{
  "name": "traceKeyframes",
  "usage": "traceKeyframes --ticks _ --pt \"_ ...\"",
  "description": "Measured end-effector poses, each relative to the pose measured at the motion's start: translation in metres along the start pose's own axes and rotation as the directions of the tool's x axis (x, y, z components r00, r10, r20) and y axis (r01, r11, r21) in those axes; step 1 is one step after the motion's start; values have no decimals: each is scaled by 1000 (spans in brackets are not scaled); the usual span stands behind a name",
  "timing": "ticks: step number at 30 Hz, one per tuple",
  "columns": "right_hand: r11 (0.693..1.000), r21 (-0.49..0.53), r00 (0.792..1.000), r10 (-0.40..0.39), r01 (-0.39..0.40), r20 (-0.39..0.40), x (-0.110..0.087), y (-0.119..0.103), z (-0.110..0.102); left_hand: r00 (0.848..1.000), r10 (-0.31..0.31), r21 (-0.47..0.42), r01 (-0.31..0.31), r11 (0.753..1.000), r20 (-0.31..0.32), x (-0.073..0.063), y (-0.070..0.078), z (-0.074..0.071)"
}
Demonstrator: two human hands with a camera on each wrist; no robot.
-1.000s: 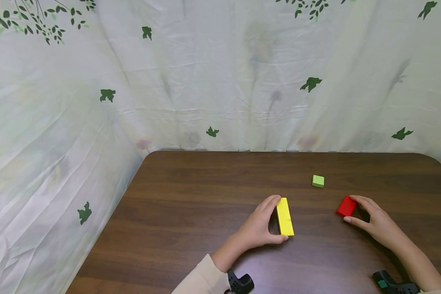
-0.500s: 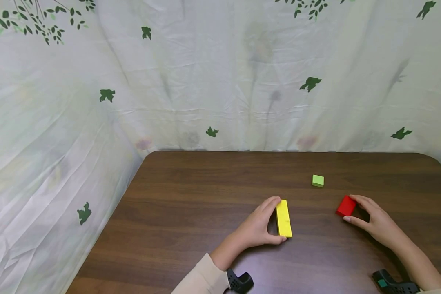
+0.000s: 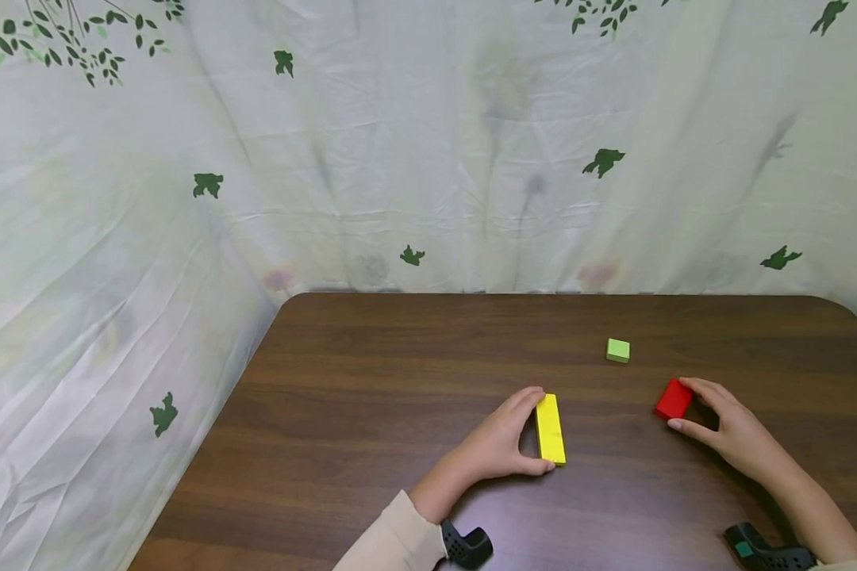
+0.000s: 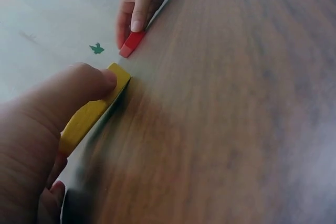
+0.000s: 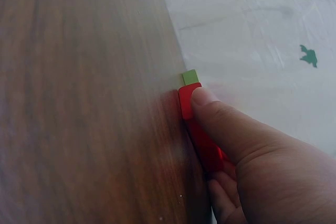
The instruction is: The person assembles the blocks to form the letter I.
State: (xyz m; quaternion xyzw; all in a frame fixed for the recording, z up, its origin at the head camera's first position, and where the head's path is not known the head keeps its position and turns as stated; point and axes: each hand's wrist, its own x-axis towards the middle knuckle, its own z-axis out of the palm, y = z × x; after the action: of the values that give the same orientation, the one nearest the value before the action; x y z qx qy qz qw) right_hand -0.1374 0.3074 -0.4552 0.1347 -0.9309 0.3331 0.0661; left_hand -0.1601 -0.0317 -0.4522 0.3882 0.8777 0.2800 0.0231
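Note:
A long yellow block (image 3: 551, 430) is pinched end to end by my left hand (image 3: 503, 440), thumb at the near end and fingers at the far end. In the left wrist view the yellow block (image 4: 89, 119) is close over the wooden table. My right hand (image 3: 732, 428) holds a shorter red block (image 3: 673, 399) between thumb and fingers, to the right of the yellow one. In the right wrist view the thumb presses the end of the red block (image 5: 202, 140). A small light green block (image 3: 617, 350) lies beyond the two hands, touched by neither.
The brown wooden table (image 3: 371, 349) has rounded far corners. Behind it and on the left hangs a pale curtain (image 3: 400, 143) with green leaf prints. Each wrist wears a black camera mount, the left mount (image 3: 467, 549) low in the head view.
My left hand has drawn the yellow block slightly nearer and a little to the left. The right hand with the red block and the green block have stayed in place.

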Motion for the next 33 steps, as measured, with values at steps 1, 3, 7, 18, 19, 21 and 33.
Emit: traceKeyframes --ticks 1,3,7,18,19,21,33 --pt "1000 -2 1000 1 -1 0 0 0 0 1000 -2 1 2 1000 3 0 0 0" --pt "1000 -6 1000 0 -1 -3 0 0 1 1000 -8 12 8 1000 11 0 -1 0" --pt "1000 -8 1000 1 -1 -5 0 0 1 1000 -16 39 15 999 21 0 -1 1" --pt "1000 -12 1000 -4 4 -4 0 -1 1 998 -33 75 29 997 62 0 1 0" --pt "1000 -11 1000 -4 4 -4 0 -1 0 997 -34 76 29 997 63 0 1 0" --pt "1000 -4 1000 -7 7 -7 0 -1 1 997 -37 76 32 997 66 0 1 -1" --pt "999 -31 1000 -11 11 -21 -1 2 2 993 -90 24 89 996 75 -3 1 0"
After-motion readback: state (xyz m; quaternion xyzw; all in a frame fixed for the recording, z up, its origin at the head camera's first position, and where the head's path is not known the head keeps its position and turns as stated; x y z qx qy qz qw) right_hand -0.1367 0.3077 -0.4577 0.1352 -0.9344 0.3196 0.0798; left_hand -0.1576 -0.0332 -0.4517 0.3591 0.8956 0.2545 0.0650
